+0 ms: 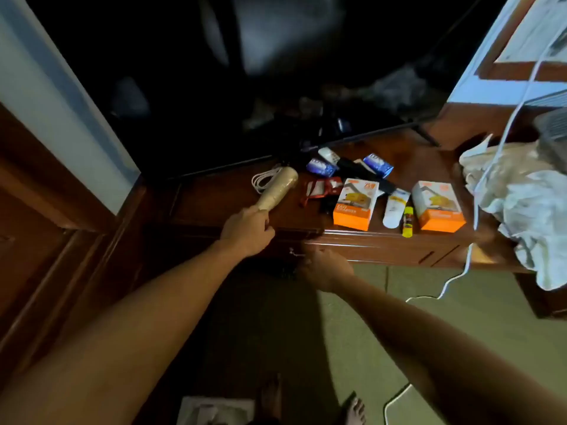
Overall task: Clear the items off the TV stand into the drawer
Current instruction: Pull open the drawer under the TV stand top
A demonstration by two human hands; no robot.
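Observation:
My left hand (247, 230) grips the near end of a beige roll (277, 188) that lies tilted on the dark wooden TV stand (227, 197). My right hand (325, 269) is at the stand's front, its fingers curled at the drawer's small metal handle (294, 253); the drawer's front is in shadow. On the stand lie a coiled white cable (264, 178), a red packet (319, 190), two orange-and-white boxes (356, 204) (437, 207), two blue packets (321, 167) (378, 163), a white tube (394, 208), a yellow glue stick (407, 221) and a black remote (362, 172).
A large dark TV (245, 87) stands at the back of the stand. A crumpled white cloth (521, 197) covers the right end, with a white cord (491, 167) hanging to the tiled floor (460, 302). A wooden door (36, 210) is at the left. My bare feet (352, 409) are below.

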